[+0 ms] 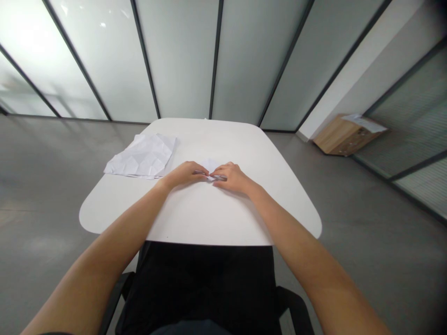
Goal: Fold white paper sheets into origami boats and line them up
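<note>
A small folded piece of white paper [211, 177] lies near the middle of the table, between my two hands. My left hand [186, 174] grips its left side, with thumb and fingers closed on the edge. From the right, my right hand [232, 177] pinches the other side, its fingers curled over the paper. The fingertips of both hands almost meet at the paper's middle. Part of the paper is hidden under the fingers, so its full shape cannot be made out.
Creased white paper sheets [143, 156] lie at the table's left side, beyond my left forearm. The white table [209, 218] has rounded corners. A cardboard box [345, 135] with papers on top stands on the floor at right. Frosted glass panels [181, 56] rise behind the table.
</note>
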The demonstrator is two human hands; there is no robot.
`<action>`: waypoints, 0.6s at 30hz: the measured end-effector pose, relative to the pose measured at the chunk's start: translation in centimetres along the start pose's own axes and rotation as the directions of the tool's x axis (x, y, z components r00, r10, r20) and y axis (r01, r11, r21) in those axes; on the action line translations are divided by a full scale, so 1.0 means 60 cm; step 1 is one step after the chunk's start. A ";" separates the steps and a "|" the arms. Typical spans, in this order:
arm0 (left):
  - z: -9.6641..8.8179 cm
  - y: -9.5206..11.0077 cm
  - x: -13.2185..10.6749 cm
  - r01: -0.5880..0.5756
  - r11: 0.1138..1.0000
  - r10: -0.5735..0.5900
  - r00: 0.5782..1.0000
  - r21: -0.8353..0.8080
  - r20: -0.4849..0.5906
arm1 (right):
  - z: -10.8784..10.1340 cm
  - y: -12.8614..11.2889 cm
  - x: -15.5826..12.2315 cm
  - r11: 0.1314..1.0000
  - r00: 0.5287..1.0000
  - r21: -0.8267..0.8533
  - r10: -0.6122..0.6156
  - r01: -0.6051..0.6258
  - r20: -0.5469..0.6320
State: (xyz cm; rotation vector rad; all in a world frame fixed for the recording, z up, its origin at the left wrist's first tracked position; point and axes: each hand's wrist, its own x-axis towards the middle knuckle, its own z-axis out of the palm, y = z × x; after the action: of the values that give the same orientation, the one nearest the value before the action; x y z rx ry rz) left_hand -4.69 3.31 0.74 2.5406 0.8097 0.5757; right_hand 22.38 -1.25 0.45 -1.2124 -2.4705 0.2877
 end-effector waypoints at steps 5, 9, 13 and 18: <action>0.004 0.004 0.000 0.059 0.997 -0.056 0.996 0.042 -0.067 | 0.004 0.002 0.006 0.999 0.998 0.039 0.019 -0.016 -0.058; 0.005 0.017 0.001 0.077 0.997 -0.079 0.985 -0.019 -0.153 | 0.005 -0.004 0.011 0.983 0.971 0.173 0.105 -0.068 -0.216; 0.003 0.037 0.002 0.036 0.989 -0.068 0.973 -0.142 -0.222 | 0.002 -0.012 0.010 0.953 0.911 0.287 0.205 -0.101 -0.357; 0.005 0.055 0.004 0.015 0.977 -0.077 0.954 -0.211 -0.290 | -0.005 -0.021 0.006 0.937 0.866 0.341 0.228 -0.071 -0.445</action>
State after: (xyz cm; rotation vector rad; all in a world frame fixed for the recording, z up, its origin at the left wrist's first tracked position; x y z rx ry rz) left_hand -2.89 0.93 2.16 2.2696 0.8584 0.9900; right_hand 21.36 -1.72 1.23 -1.1712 -1.8265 0.3581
